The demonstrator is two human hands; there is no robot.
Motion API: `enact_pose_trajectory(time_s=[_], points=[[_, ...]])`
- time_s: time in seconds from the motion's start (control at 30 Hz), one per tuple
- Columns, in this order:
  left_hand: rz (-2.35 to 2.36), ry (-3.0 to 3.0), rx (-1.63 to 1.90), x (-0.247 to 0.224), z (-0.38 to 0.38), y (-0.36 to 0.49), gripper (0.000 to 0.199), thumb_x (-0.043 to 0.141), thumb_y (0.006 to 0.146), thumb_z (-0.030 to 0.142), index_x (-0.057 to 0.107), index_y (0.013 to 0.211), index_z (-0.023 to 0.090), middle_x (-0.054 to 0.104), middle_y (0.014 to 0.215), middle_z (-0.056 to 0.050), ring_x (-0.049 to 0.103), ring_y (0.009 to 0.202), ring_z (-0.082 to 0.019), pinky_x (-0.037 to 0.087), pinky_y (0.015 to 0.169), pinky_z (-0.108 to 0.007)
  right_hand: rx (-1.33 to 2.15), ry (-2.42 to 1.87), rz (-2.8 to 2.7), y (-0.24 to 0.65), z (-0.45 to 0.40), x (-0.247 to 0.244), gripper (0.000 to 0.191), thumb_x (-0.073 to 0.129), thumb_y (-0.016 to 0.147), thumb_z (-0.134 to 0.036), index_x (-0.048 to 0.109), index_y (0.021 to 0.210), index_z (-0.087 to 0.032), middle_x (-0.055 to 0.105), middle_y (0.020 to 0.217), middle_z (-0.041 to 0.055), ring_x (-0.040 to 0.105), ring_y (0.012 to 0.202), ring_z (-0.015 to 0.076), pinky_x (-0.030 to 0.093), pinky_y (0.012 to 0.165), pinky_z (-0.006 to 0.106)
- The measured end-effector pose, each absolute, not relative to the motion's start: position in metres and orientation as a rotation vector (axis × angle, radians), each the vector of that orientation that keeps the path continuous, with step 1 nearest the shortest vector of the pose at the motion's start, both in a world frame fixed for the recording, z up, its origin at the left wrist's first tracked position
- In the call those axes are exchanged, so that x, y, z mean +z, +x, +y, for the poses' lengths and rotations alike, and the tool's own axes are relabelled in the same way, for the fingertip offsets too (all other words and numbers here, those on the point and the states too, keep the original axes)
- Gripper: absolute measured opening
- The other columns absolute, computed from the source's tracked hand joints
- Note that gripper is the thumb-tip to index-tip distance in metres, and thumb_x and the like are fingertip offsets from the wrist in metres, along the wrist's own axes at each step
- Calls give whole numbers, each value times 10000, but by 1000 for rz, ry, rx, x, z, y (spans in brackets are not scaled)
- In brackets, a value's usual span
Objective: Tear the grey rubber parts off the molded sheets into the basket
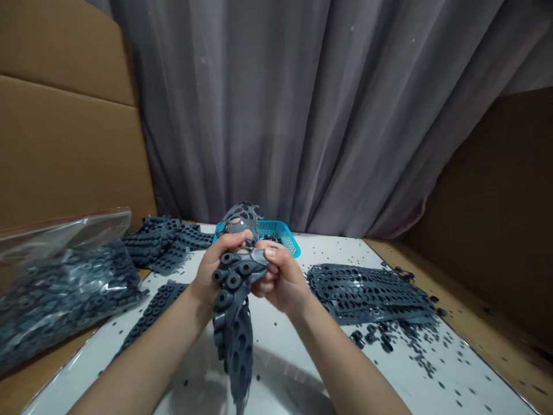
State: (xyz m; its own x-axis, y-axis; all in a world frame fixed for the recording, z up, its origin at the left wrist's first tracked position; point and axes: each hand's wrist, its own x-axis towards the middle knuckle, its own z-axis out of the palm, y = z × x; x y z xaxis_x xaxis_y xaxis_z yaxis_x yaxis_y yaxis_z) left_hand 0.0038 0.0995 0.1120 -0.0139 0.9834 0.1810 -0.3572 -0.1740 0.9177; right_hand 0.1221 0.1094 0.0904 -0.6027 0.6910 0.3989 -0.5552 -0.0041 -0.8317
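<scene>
The left hand [209, 271] and right hand [283, 279] both pinch the bunched grey rubber sheet [242, 334], held above the white table [345, 248] before the blue basket [288, 237]; gripping close beside its rings [234, 280] would likely best control the limp material.

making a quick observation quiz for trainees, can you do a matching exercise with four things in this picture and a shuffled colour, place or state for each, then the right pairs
Things:
1. bag
2. curtain
3. basket
4. left hand and right hand

Descriptions:
A. turquoise
B. gripping a studded sheet
C. clear, at the left
D. grey, hanging at the back

Right pairs: 1-C, 2-D, 3-A, 4-B
</scene>
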Motion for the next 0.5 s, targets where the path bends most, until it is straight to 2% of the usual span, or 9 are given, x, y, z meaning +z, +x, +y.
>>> enact_pose_trajectory(time_s=[0.1, 0.17, 0.23, 0.4, 0.5], points=[[941, 1315, 1557, 112, 100, 4, 275, 660, 630, 358, 452, 562, 192, 418, 468, 59, 403, 420, -93, 357, 433, -228, 1079, -477, -1845, 142, 110, 103, 268, 484, 799, -284, 378, 573, -189, 290, 485, -76, 261, 434, 66, 232, 433, 202], [1171, 1531, 1760, 112, 99, 5, 287, 682, 651, 347, 447, 594, 194, 432, 532, 58, 410, 492, -96, 354, 494, -225, 658, -646, -2045, 156, 107, 113, 243, 465, 808, -209, 394, 577, -180, 310, 509, -64, 289, 481, 74, 236, 475, 216], [1390, 1676, 1879, 111, 98, 5, 291, 689, 663, 357, 446, 631, 199, 428, 574, 56, 408, 540, -107, 343, 527, -231, 459, -759, -2143, 167, 103, 120, 239, 452, 808, -172, 388, 577, -180, 302, 509, -65, 282, 483, 72, 226, 478, 219], [1429, 1799, 2027, 115, 98, -5, 313, 637, 724, 332, 381, 585, 216, 354, 561, 59, 358, 528, -118, 312, 527, -245, 529, -810, -2222, 177, 99, 125, 251, 454, 806, -174, 363, 573, -184, 286, 510, -65, 264, 477, 71, 215, 448, 214], [1247, 1961, 2206, 122, 94, -13, 236, 656, 693, 348, 457, 660, 225, 455, 695, 17, 448, 668, -162, 373, 666, -278, 717, -713, -2175, 179, 99, 125, 254, 438, 827, -205, 368, 584, -184, 294, 518, -60, 267, 482, 74, 223, 443, 214]])
